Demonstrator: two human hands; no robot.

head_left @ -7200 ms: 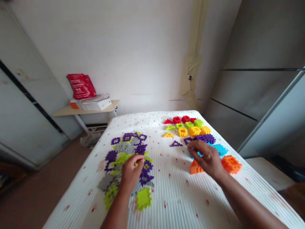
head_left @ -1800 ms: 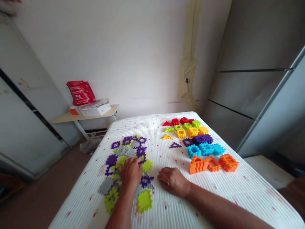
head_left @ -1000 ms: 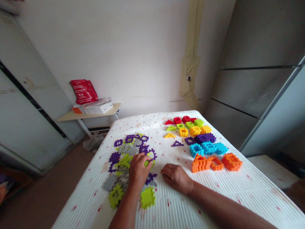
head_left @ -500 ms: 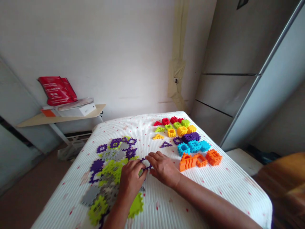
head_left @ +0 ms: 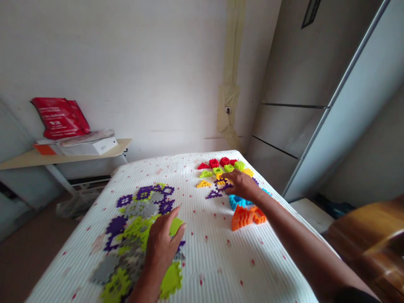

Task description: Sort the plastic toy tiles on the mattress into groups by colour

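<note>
Purple frame pinched in the right hand, left hand with nothing in it
Right hand [head_left: 243, 185] has its fingertips closed on a purple square frame [head_left: 216, 185], up over the color-sorted bits, just behind the purple triangle [head_left: 213, 194] and near the yellow triangle [head_left: 203, 184]. Blue pieces [head_left: 236, 203] and orange ones [head_left: 242, 217] sit under and beside that forearm. Left hand [head_left: 161, 240] is loose, thumb and fingers apart, over the edge of the mixed pile [head_left: 135, 229]; can't tell if it's touching. All on a white ribbed cover [head_left: 268, 269].

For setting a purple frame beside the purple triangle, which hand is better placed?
Probably the right hand: it seems to hold a purple frame near the purple triangle; the left hand is open over the mixed pile.
</note>
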